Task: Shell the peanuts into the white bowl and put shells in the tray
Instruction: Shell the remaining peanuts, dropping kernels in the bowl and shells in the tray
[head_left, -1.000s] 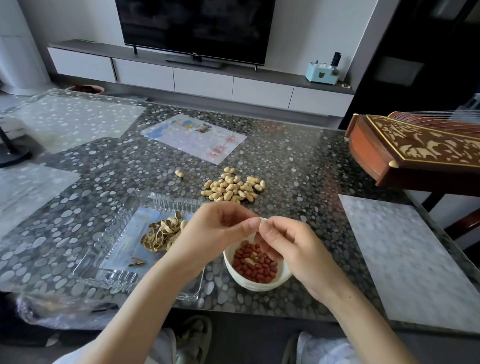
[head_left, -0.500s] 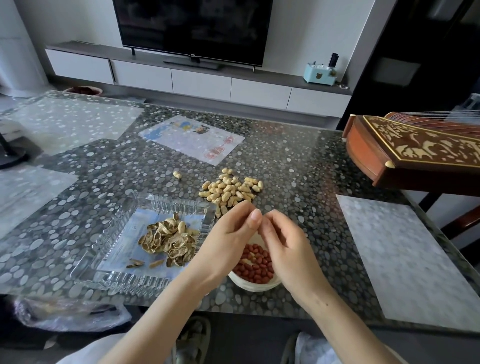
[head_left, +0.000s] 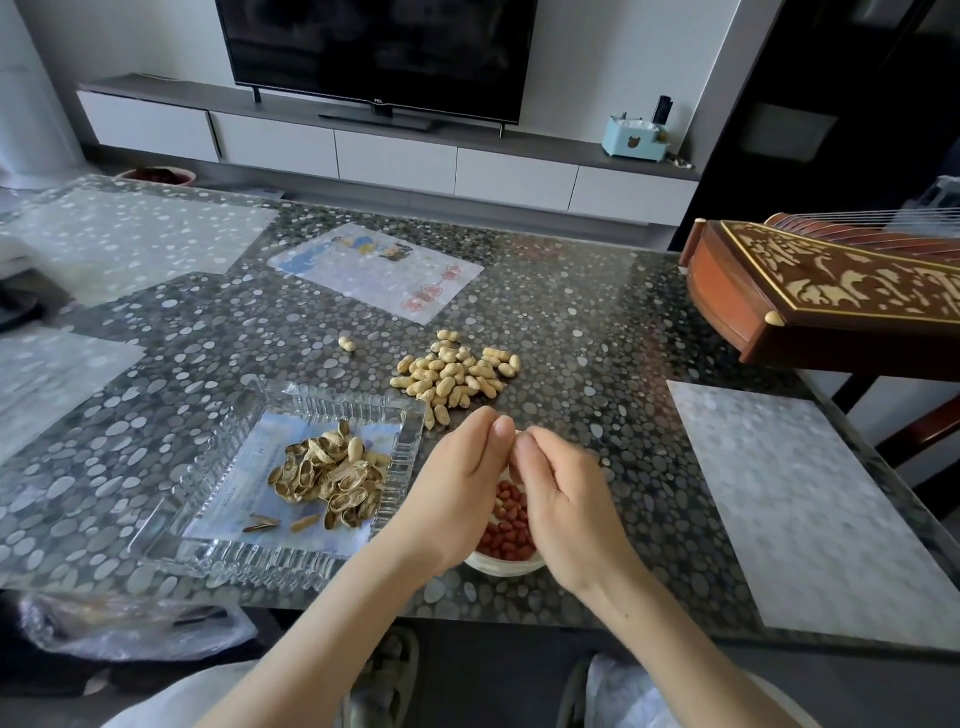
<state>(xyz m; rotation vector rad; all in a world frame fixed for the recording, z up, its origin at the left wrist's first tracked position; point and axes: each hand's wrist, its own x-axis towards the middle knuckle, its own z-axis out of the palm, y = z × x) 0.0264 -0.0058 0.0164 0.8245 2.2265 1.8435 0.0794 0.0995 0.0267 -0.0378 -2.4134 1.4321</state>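
Note:
Both my hands meet fingertip to fingertip above the white bowl (head_left: 500, 564). My left hand (head_left: 457, 483) and my right hand (head_left: 563, 501) have curled fingers pinching a peanut between them; it is almost wholly hidden. Red-skinned kernels (head_left: 511, 525) show in the bowl between my wrists. The clear glass tray (head_left: 228, 564) lies just left of the bowl and holds a heap of empty shells (head_left: 332, 473). A pile of unshelled peanuts (head_left: 454, 376) lies on the table beyond my hands, and a single peanut (head_left: 346, 343) sits apart to its left.
A carved wooden zither (head_left: 831, 291) overhangs the table's right side. A printed sheet (head_left: 379, 270) lies under the glass top at the back, a pale mat (head_left: 810, 499) at the right. A plastic bag (head_left: 130, 623) hangs below the near edge.
My hands have drawn closer together and shifted a little away from me over the bowl, fingertips now touching. The shell heap in the tray is now uncovered.

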